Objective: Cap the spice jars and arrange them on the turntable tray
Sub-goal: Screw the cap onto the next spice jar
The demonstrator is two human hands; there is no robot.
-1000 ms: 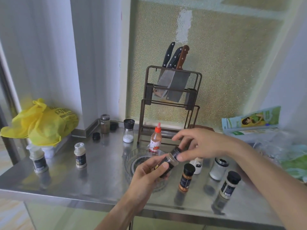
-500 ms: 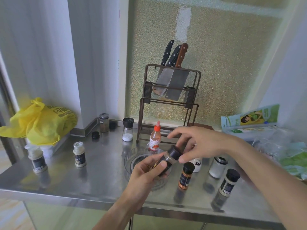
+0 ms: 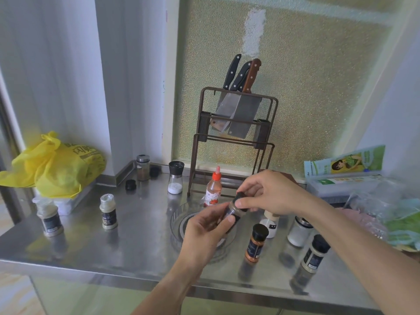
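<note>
1. Above the clear turntable tray (image 3: 176, 220), we see the spice jar (image 3: 233, 211) held in the air, tilted, its long axis running from lower left to upper right, the black cap (image 3: 240, 196) end pointing up and away from us towards the knife rack (image 3: 236, 142).
2. The left hand (image 3: 208, 230) grips the jar's body from below, fingers curled round it; the right hand (image 3: 270, 193) pinches the cap between thumb and fingertips.
3. Compared with half a second ago, we find the jar in much the same tilt and place over the tray; the right hand's thumb now sits lower on the cap, and the fingers are more closed over it.
4. On the steel table (image 3: 141, 251), to the right of the tray, stand a capped orange-spice jar (image 3: 255, 243), a white bottle (image 3: 270, 226), a jar of white powder (image 3: 298, 230) and a black-capped jar (image 3: 316, 254).
5. Behind the tray stands a red-nozzled sauce bottle (image 3: 213, 188), with a salt grinder (image 3: 175, 177) to its left.
6. Well to the left stand two uncapped-looking jars (image 3: 109, 211) (image 3: 50, 219), and a loose black cap (image 3: 130, 184) lies near a yellow bag (image 3: 56, 164).
</note>
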